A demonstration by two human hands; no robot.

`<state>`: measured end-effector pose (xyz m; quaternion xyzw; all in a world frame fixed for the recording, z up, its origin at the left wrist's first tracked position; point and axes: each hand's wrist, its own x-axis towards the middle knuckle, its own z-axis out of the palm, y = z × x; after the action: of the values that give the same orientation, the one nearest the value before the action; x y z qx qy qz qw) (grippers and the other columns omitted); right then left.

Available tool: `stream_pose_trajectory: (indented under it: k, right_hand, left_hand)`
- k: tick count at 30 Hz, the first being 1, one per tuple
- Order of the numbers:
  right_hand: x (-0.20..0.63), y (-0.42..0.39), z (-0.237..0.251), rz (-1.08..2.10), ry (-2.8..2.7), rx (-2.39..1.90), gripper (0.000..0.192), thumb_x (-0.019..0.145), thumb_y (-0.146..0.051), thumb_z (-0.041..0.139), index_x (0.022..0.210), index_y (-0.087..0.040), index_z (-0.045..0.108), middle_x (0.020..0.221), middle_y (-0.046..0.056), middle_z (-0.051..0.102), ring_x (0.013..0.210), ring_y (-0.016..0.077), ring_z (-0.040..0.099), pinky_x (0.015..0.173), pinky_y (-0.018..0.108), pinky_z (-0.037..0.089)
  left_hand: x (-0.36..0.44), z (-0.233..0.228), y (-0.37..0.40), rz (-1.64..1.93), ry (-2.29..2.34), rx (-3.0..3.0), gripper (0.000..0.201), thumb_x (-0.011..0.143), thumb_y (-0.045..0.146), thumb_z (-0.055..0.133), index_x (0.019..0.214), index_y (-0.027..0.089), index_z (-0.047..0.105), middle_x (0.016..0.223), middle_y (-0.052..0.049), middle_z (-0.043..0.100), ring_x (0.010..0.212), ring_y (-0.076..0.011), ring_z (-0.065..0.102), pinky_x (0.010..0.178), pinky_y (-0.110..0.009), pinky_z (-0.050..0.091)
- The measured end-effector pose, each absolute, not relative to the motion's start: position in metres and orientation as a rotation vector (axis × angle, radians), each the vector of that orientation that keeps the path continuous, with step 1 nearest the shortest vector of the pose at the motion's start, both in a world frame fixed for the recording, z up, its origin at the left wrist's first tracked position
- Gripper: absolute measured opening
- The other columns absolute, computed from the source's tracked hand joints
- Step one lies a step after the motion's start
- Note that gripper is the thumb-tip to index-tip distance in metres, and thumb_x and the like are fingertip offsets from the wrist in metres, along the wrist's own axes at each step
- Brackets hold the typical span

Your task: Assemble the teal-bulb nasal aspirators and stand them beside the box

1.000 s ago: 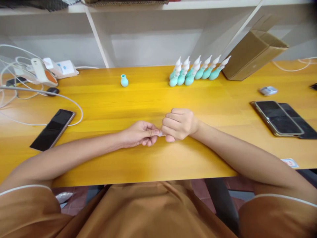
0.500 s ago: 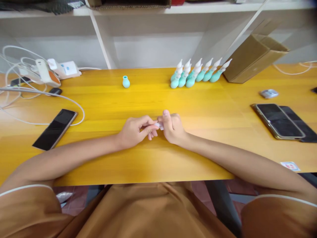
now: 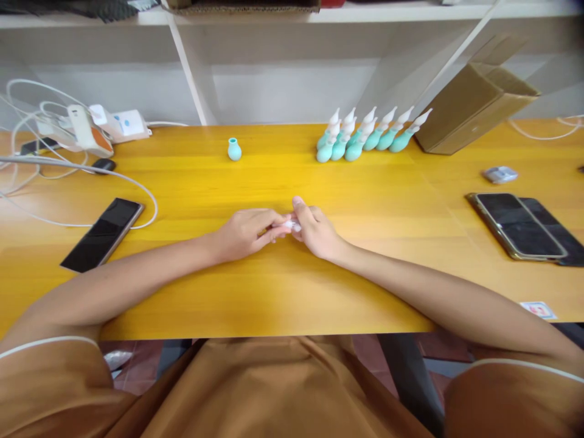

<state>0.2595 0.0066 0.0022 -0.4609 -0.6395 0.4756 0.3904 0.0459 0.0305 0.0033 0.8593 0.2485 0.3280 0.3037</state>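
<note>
You have a small white piece (image 3: 293, 225) between your two hands, above the middle of the table (image 3: 274, 298), nearer its near edge than its far one. Your left hand (image 3: 249, 234) pinches one end between thumb and fingers; your right hand (image 3: 319, 234) has its fingers curled about the other end, thumb raised. Your fingers cover most of the piece.

Straight past your hands, towards the far edge, an open-necked teal rubber bulb (image 3: 234, 150) stands upright by itself. To its right, along that edge, teal bulb syringes (image 3: 353, 152) with white tips are bunched together, the rightmost ones leaning towards a tilted cardboard box (image 3: 474, 109) near them.

On your left, white cables (image 3: 145, 185) spread from the white chargers (image 3: 130, 125) by the far edge, one loop running beside a smartphone (image 3: 103, 236). Your left forearm (image 3: 150, 277) passes close in front of that phone. On your right, a gold-rimmed phone (image 3: 517, 225) overlaps a dark flat object (image 3: 559, 228), with a small clear packet (image 3: 500, 174) behind them. A printed card (image 3: 539, 310) lies at the near edge, just beside your right forearm (image 3: 438, 292).
</note>
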Motion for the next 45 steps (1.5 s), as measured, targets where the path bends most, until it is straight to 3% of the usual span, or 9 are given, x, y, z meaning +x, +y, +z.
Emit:
stream_pose_trajectory:
  k: [4,8,12,14,18,25,37,42,45]
  right_hand:
    - [0.257,0.011,-0.004,1.281,-1.560,-1.072,0.086,0.097,-0.103,0.023,0.061,-0.026,0.039,0.053,-0.004,0.033,0.048,0.0114,0.028,0.048,0.031,0.024]
    - [0.261,0.014,-0.017,1.189,-1.662,-0.997,0.083,0.107,-0.090,0.016,0.084,-0.022,0.058,0.061,-0.005,0.039,0.051,0.0135,0.034,0.051,0.030,0.031]
    - [0.273,0.019,-0.025,0.654,-1.766,-0.871,0.055,0.118,-0.068,0.033,0.134,-0.023,0.060,0.103,0.005,0.063,0.078,0.0176,0.061,0.078,0.036,0.053]
    - [0.279,0.021,-0.023,0.424,-1.826,-0.800,0.047,0.119,-0.058,0.036,0.140,-0.024,0.060,0.121,0.010,0.061,0.096,0.0219,0.065,0.092,0.043,0.056]
    - [0.285,0.021,-0.014,0.244,-1.936,-0.735,0.041,0.119,-0.050,0.039,0.137,-0.027,0.066,0.126,0.014,0.062,0.118,0.0303,0.063,0.104,0.053,0.057]
    - [0.282,0.021,-0.010,0.447,-2.075,-0.555,0.046,0.118,-0.047,0.042,0.150,-0.033,0.071,0.152,0.015,0.058,0.145,0.0329,0.059,0.125,0.059,0.050]
    - [0.284,0.027,-0.009,0.704,-2.241,-0.567,0.067,0.115,-0.058,0.052,0.177,-0.036,0.044,0.188,0.010,0.030,0.174,0.0353,0.030,0.141,0.061,0.029]
    - [0.284,0.032,-0.013,0.893,-2.141,-0.574,0.069,0.115,-0.063,0.049,0.178,-0.035,0.042,0.184,0.008,0.040,0.173,0.0323,0.035,0.143,0.059,0.025]
    - [0.283,0.035,-0.020,1.001,-1.957,-0.712,0.072,0.115,-0.066,0.048,0.179,-0.036,0.039,0.183,0.007,0.043,0.173,0.0301,0.037,0.144,0.058,0.023]
  left_hand:
    - [0.055,0.002,0.031,0.942,0.656,1.818,0.036,0.099,0.046,0.081,0.125,0.022,0.073,0.109,-0.008,0.079,0.094,-0.0191,0.077,0.087,-0.032,0.063]
    - [0.059,0.000,0.038,1.006,0.661,1.767,0.028,0.095,0.042,0.084,0.111,0.021,0.074,0.109,-0.007,0.072,0.097,-0.0187,0.072,0.087,-0.031,0.061]
    - [0.060,-0.001,0.043,1.129,0.718,1.754,0.027,0.091,0.037,0.085,0.105,0.021,0.069,0.118,-0.009,0.069,0.114,-0.0219,0.069,0.096,-0.034,0.061]
    - [0.061,-0.002,0.044,1.135,0.730,1.666,0.031,0.089,0.035,0.085,0.106,0.021,0.063,0.122,-0.010,0.071,0.117,-0.0221,0.071,0.099,-0.035,0.061]
    - [0.062,-0.003,0.046,1.087,0.781,1.591,0.032,0.087,0.034,0.084,0.104,0.021,0.059,0.107,-0.005,0.071,0.103,-0.0176,0.073,0.093,-0.030,0.060]
    - [0.059,-0.008,0.055,1.098,0.814,1.655,0.032,0.077,0.027,0.082,0.101,0.021,0.061,0.098,-0.001,0.069,0.088,-0.0151,0.069,0.082,-0.027,0.054]
    - [0.055,0.001,0.050,1.004,0.999,1.888,0.019,0.080,0.028,0.077,0.095,0.020,0.069,0.083,0.003,0.066,0.070,-0.0133,0.055,0.069,-0.028,0.043]
    - [0.054,0.006,0.051,1.022,1.017,2.091,0.020,0.090,0.037,0.079,0.100,0.021,0.073,0.087,-0.001,0.065,0.079,-0.0176,0.058,0.078,-0.032,0.047]
    - [0.048,0.007,0.075,1.038,1.059,1.936,0.016,0.101,0.035,0.065,0.102,0.020,0.071,0.100,-0.006,0.071,0.093,-0.0219,0.065,0.091,-0.036,0.052]
